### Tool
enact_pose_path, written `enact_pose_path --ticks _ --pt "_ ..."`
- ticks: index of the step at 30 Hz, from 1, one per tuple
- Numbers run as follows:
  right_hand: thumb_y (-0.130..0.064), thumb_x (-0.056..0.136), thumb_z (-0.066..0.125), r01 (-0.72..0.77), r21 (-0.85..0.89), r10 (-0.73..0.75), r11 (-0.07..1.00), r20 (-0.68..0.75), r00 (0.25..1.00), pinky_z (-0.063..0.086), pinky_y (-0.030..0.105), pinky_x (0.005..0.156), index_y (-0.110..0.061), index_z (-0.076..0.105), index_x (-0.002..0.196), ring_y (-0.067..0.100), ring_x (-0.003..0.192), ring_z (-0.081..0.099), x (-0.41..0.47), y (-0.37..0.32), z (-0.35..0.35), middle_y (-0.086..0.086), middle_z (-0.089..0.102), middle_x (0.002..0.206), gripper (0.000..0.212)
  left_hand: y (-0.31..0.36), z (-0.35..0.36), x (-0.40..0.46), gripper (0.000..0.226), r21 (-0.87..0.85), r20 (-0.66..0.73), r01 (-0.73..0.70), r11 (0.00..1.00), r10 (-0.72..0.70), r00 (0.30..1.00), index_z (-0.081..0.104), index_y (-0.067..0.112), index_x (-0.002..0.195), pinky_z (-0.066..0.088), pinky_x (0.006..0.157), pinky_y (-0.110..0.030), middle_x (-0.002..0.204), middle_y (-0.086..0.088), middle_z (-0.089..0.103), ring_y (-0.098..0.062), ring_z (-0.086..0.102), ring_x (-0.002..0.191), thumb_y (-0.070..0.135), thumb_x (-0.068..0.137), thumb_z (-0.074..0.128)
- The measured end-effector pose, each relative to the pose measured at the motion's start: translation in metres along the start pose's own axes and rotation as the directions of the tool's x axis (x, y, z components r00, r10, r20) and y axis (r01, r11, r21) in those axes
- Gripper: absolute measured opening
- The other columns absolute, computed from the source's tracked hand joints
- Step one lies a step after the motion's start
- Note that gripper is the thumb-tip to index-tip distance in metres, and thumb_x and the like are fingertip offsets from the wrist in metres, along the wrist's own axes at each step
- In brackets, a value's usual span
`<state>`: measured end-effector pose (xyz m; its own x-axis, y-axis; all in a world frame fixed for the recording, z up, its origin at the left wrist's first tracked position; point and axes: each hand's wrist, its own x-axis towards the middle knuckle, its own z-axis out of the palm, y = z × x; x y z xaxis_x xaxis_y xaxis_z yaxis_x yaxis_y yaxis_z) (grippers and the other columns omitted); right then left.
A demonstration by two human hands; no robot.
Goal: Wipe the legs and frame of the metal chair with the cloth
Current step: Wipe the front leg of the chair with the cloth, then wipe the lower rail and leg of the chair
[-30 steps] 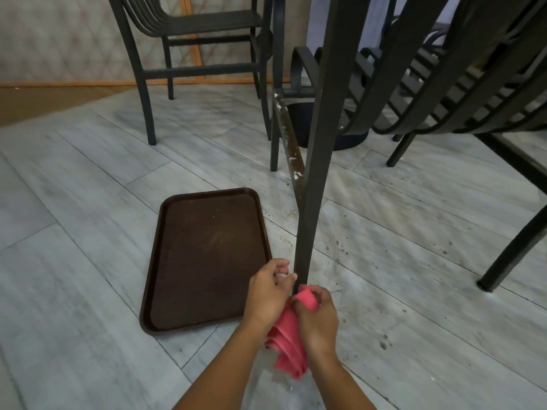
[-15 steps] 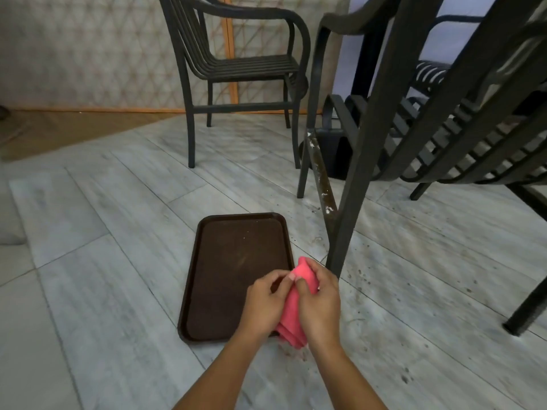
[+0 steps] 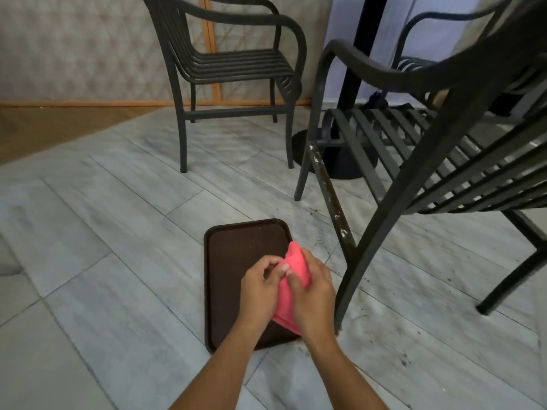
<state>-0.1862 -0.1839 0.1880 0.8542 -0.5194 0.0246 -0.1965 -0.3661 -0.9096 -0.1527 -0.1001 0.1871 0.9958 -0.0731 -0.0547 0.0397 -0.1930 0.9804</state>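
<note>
There is one view only, from the camera on my head, looking forward and down from above. It sits close over my left hand (image 3: 260, 287) and right hand (image 3: 313, 291), which fill the lower middle. The pale floor (image 3: 103, 232) spreads out to the far wall (image 3: 74, 45) at the top edge. The near chair (image 3: 414, 179) looms large on the right, partly cut off.
</note>
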Motion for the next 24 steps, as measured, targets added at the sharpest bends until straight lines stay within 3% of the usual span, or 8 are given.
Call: enact_pose_path --ticks 2,5,7,13,21,24 --pt "-0.036 0.088 0.057 -0.058 -0.031 0.058 0.998 0.011 0.998 0.032 0.007 0.070 -0.037 0.041 0.136 -0.005 0.089 0.043 0.000 -0.029 -0.003 -0.015 0.045 0.113 0.050 0.024 -0.016 0.002 0.009 0.007 -0.012 0.052 0.999 -0.052 0.999 0.068 0.023 0.085 0.045 0.065 -0.010 0.083 0.010 0.069 0.003 0.061 0.075 0.018 0.088 0.061" --pt "-0.033 0.087 0.060 -0.150 -0.052 0.152 0.987 0.030 0.988 0.031 0.005 0.063 -0.037 0.044 0.134 -0.007 0.080 0.043 -0.004 -0.072 -0.011 -0.017 0.045 0.106 0.049 0.061 -0.036 -0.003 0.008 0.044 0.010 0.117 0.992 -0.117 0.993 0.068 0.028 0.088 0.045 0.064 -0.008 0.087 0.013 0.068 0.001 0.062 0.080 0.023 0.088 0.062" --pt "-0.028 0.086 0.063 -0.176 -0.049 0.177 0.983 0.004 0.984 0.033 0.006 0.067 -0.033 0.049 0.131 -0.003 0.085 0.044 -0.004 -0.103 -0.019 -0.014 0.049 0.108 0.048 0.090 -0.050 -0.003 0.010 0.076 0.043 0.140 0.987 -0.143 0.989 0.068 0.030 0.094 0.044 0.065 -0.006 0.092 0.014 0.068 0.001 0.062 0.084 0.026 0.089 0.061" --pt "-0.017 0.085 0.065 -0.183 0.002 0.183 0.983 -0.089 0.979 0.048 0.022 0.084 -0.030 0.057 0.124 0.003 0.093 0.052 0.001 -0.184 -0.032 -0.014 0.052 0.109 0.042 0.167 -0.082 0.008 0.031 0.173 0.135 0.095 0.980 -0.119 0.984 0.060 0.028 0.120 0.051 0.090 -0.029 0.114 0.011 0.064 -0.003 0.059 0.102 0.031 0.089 0.060" --pt "-0.012 0.085 0.064 -0.186 -0.024 0.179 0.982 -0.180 0.967 0.036 0.004 0.075 -0.031 0.057 0.124 -0.009 0.088 0.050 0.061 -0.224 -0.018 -0.026 0.049 0.104 0.043 0.205 -0.088 0.090 0.034 0.218 0.261 0.034 0.975 -0.092 0.961 0.057 0.029 0.124 0.045 0.101 -0.035 0.126 0.009 0.060 -0.006 0.054 0.116 0.029 0.090 0.058" --pt "-0.008 0.085 0.064 -0.204 -0.012 0.197 0.979 -0.220 0.956 0.038 0.004 0.073 -0.028 0.059 0.122 -0.002 0.091 0.054 0.091 -0.224 -0.007 -0.018 0.052 0.107 0.042 0.203 -0.084 0.128 0.034 0.242 0.296 0.048 0.969 -0.121 0.947 0.057 0.028 0.124 0.043 0.103 -0.036 0.126 0.007 0.060 -0.007 0.054 0.116 0.027 0.089 0.059"
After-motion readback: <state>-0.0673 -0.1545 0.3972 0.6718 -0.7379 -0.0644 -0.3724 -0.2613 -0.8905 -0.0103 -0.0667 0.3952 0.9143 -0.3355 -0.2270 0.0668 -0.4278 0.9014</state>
